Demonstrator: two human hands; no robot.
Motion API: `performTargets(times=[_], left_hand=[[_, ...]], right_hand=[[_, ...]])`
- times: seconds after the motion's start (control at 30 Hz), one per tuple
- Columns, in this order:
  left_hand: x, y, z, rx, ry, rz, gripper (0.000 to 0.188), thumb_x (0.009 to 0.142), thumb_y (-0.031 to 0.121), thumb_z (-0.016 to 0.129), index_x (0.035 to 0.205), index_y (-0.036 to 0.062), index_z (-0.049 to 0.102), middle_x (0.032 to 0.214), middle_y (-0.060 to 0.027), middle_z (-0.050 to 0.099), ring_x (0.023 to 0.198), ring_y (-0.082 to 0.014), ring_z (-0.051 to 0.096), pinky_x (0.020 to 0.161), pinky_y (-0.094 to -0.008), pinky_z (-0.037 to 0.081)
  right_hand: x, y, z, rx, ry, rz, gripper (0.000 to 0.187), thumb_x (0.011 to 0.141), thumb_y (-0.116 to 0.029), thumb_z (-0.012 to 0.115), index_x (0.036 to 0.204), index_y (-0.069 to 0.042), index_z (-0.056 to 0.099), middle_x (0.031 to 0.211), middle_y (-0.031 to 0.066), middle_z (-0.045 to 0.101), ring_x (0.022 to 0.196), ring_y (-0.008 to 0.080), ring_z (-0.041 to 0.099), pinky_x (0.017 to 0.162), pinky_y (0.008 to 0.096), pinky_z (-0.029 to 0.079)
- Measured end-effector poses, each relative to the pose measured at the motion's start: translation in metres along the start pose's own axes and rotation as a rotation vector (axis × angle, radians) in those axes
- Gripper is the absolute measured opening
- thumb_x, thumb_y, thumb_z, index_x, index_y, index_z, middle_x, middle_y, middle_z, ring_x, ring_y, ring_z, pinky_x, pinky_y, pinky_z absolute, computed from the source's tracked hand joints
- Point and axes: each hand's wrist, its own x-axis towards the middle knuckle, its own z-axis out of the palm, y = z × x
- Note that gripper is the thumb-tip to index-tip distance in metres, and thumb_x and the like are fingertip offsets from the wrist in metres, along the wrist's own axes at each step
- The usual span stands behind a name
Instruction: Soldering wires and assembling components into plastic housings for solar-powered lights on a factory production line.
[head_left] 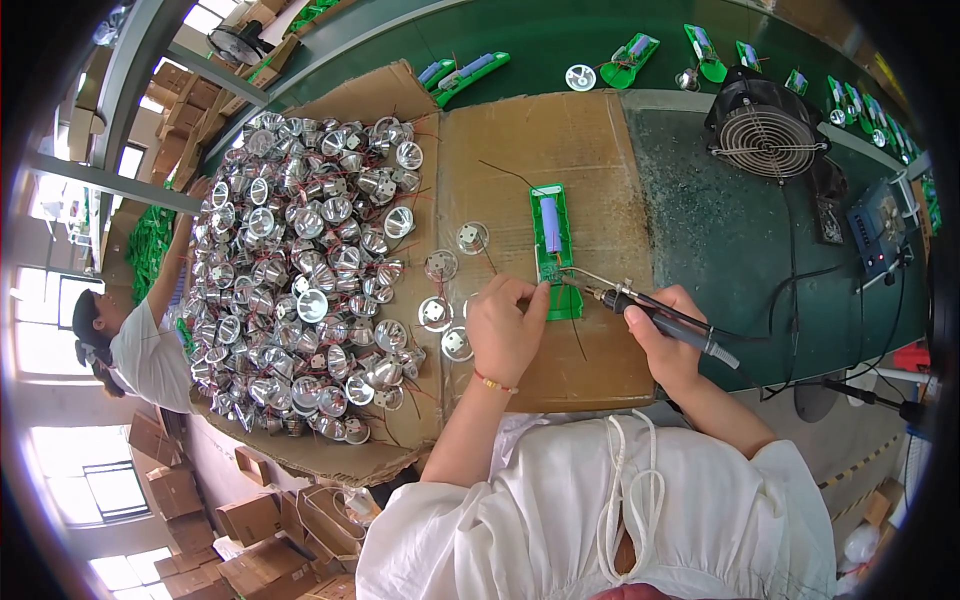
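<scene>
A green plastic housing (567, 305) lies lengthwise on the cardboard in front of me, with a purple cylindrical battery cell (550, 222) in its upper part. Below the cell sits a small green circuit board (549, 271). My right hand (668, 338) grips a soldering iron (685, 330) with a thin metal feed tube along it; its tip points at the board. My left hand (508, 325) is closed, thumb and forefinger pinched together at the board's left edge. Whatever they pinch is hidden. Thin dark wires stick out around the housing.
Left of me is a large pile of silver reflector cups (310, 215) with red wires on a cardboard sheet (420, 428). Several loose cups lie by my left hand. At the right stand a fan (765, 140) and a blue soldering station (882, 228). Another person (150, 345) reaches along the far left.
</scene>
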Motion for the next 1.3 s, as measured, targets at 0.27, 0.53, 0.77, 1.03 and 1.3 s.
performTargets(times=[0.27,0.53,0.77,1.03,1.3], left_hand=[[0.002,0.001,-0.001,0.021,-0.018,-0.013,0.019,0.074,0.016,0.067,0.062,0.0023,0.060,0.063,-0.0103,0.058,0.057,-0.0271,0.056,0.053,-0.0359,0.044],[0.003,0.000,-0.001,0.017,-0.018,0.000,0.019,0.073,0.015,0.067,0.061,0.0021,0.060,0.062,-0.0106,0.057,0.055,-0.0267,0.056,0.050,-0.0356,0.043],[0.004,-0.002,0.000,0.018,-0.014,0.019,0.020,0.073,0.015,0.067,0.061,0.0021,0.060,0.062,-0.0106,0.057,0.053,-0.0268,0.056,0.049,-0.0354,0.043],[0.005,0.003,-0.002,0.013,-0.071,-0.052,0.020,0.074,0.016,0.066,0.061,0.0024,0.060,0.063,-0.0099,0.058,0.054,-0.0263,0.057,0.049,-0.0345,0.044],[0.006,0.002,-0.002,0.002,-0.068,-0.048,0.019,0.074,0.016,0.066,0.061,0.0023,0.060,0.063,-0.0104,0.058,0.054,-0.0263,0.057,0.049,-0.0343,0.044]], right_hand=[[0.002,0.006,0.003,-0.001,-0.018,0.072,0.015,0.078,-0.009,0.065,0.076,-0.002,0.052,0.063,0.0034,0.057,0.056,0.0063,0.051,0.053,0.0207,0.040],[0.003,0.000,0.000,0.064,0.061,0.099,0.016,0.078,-0.010,0.066,0.076,-0.002,0.052,0.062,0.0013,0.056,0.055,0.0041,0.048,0.051,0.0199,0.039],[0.003,0.004,-0.010,0.040,0.082,0.074,0.017,0.079,-0.013,0.064,0.078,-0.003,0.050,0.063,0.0043,0.055,0.056,0.0067,0.050,0.052,0.0205,0.039],[0.003,0.003,-0.004,0.015,-0.033,0.057,0.017,0.077,-0.009,0.066,0.078,-0.002,0.052,0.064,0.0027,0.057,0.057,0.0055,0.051,0.052,0.0206,0.040],[0.005,0.005,-0.001,0.034,-0.035,0.082,0.015,0.078,-0.009,0.065,0.077,-0.001,0.052,0.064,0.0026,0.057,0.057,0.0057,0.051,0.052,0.0208,0.041]])
